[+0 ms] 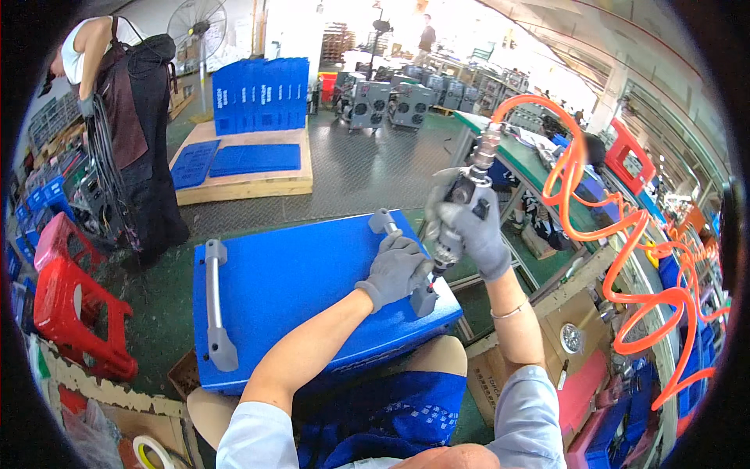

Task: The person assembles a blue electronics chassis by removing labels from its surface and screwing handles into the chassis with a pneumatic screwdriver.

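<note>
A blue metal panel or case lies before my knees, with a grey-ended silver handle along its left side. A matching handle crosses its right side. My left hand, in a grey glove, is closed over the middle of that right handle, hiding much of its bar. My right hand, also gloved, grips an air screwdriver held upright. Its lower tip meets, or is just above, the handle's near end block. An orange coiled air hose runs from the tool's top.
Red stools stand at the left, beside a person bending over cables. Blue panels stand and lie on a wooden pallet. A green-topped bench is at the right; a tape roll lies lower left.
</note>
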